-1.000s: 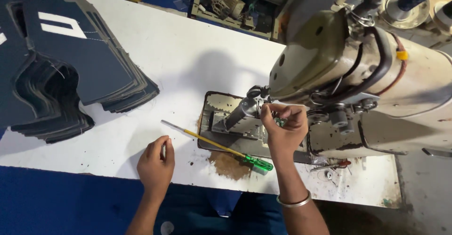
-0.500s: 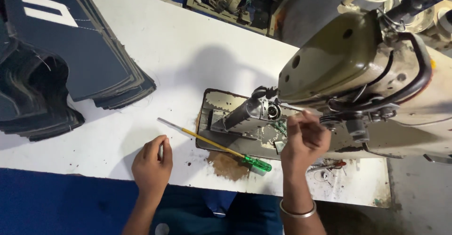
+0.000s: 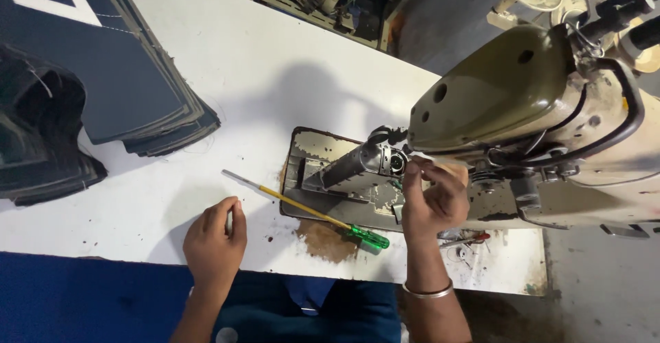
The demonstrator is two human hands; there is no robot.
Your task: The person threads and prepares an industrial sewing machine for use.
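Note:
My right hand is raised to the round end of the sewing machine's dark cylinder arm. Its thumb and fingertips pinch together on a small part there, which is too small to make out. The olive and cream sewing machine hangs over that hand. My left hand rests on the white table near the front edge, fingers curled together, holding nothing that I can see. A screwdriver with a yellow shaft and green handle lies between the two hands, touching neither.
Stacks of dark blue cut fabric pieces fill the table's left side. A worn metal base plate sits under the cylinder arm, with a brown stain in front of it. Small loose bits lie under the machine at the right.
My right hand has stayed at the cylinder arm's end, its fingers shifting slightly. My left hand has kept its place on the table. The view has tilted a little.

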